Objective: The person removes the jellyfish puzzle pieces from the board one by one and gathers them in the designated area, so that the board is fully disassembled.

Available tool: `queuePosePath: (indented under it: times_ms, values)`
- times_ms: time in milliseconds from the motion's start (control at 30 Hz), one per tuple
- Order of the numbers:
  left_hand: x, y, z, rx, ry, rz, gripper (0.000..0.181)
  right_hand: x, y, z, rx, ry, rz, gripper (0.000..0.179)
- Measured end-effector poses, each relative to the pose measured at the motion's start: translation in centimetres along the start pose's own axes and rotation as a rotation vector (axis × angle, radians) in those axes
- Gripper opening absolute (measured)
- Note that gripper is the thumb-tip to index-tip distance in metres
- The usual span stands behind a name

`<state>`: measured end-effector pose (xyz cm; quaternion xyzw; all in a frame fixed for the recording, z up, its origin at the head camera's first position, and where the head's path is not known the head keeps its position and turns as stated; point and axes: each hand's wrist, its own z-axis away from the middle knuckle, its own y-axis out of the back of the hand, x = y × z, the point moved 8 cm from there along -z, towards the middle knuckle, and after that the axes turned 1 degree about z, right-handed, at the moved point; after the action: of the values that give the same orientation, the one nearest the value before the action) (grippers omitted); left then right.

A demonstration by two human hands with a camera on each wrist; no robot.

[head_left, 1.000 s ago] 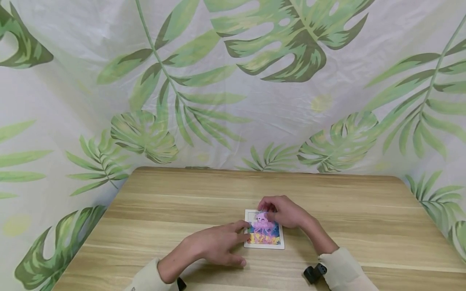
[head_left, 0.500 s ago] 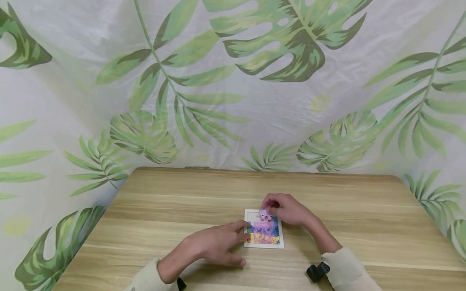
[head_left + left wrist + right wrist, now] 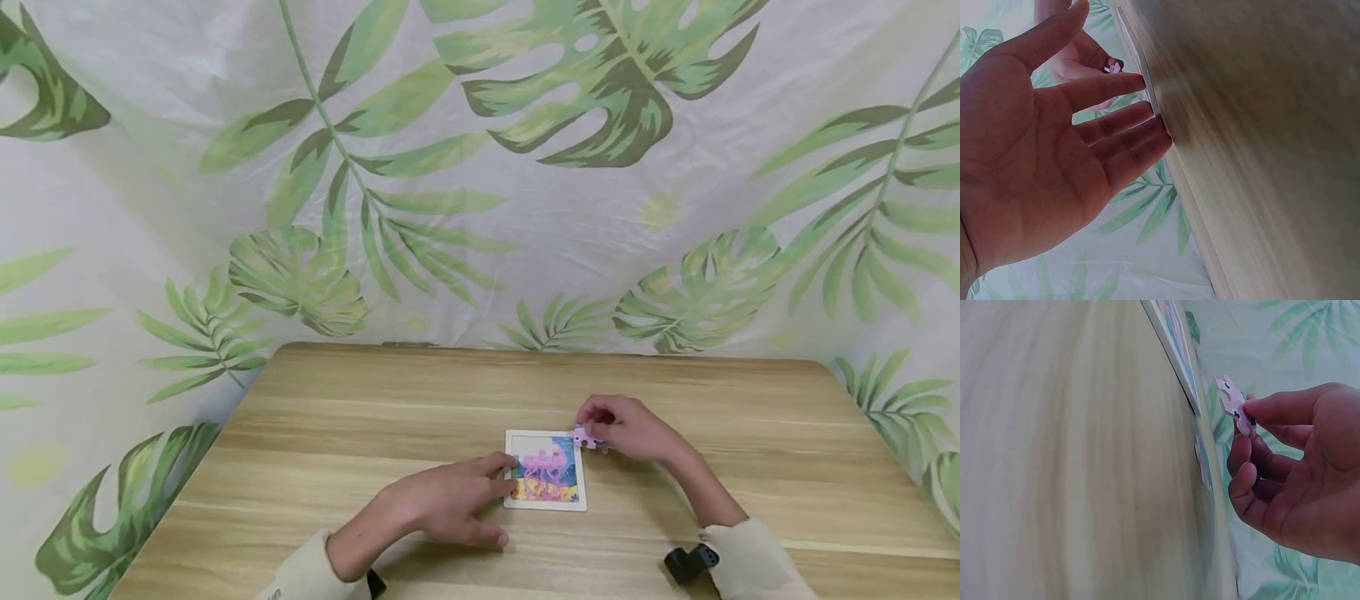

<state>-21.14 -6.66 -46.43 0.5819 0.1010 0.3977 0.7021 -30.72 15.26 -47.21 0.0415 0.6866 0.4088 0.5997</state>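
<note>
A small white-framed jigsaw puzzle (image 3: 543, 505) with a pink sea creature lies flat on the table; an upper-left part of its picture shows pale backing. My left hand (image 3: 453, 500) rests its fingertips at the puzzle's left edge, fingers extended, as the left wrist view shows. Just beyond the upper right corner, my right hand (image 3: 630, 429) pinches a pink puzzle piece (image 3: 1232, 403) with printed eyes between thumb and fingers, raised off the table. Below that hand, another puzzle piece (image 3: 1203, 464) lies on the wood, mostly hidden in the head view.
The wood-grain table (image 3: 360, 433) extends on all sides of the puzzle. Behind it hangs a leaf-patterned cloth (image 3: 465, 250). A black device (image 3: 690, 563) sits at the right sleeve cuff.
My right hand has lifted the eyed puzzle piece out of the puzzle's upper part and carried it right, past the frame. Pale backing shows there now. The left hand stays put.
</note>
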Motion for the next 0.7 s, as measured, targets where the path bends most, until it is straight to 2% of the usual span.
queuePosePath:
  times_ms: [467, 700]
  values:
    - [-0.1, -0.1, 0.0, -0.007, 0.005, 0.015, 0.069, 3.4, 3.2, 3.1, 0.055, -0.089, 0.061, 0.011]
    - [-0.1, -0.1, 0.0, -0.005, 0.006, 0.013, 0.068, 4.7, 4.2, 4.6, 0.058, -0.096, 0.069, 0.010]
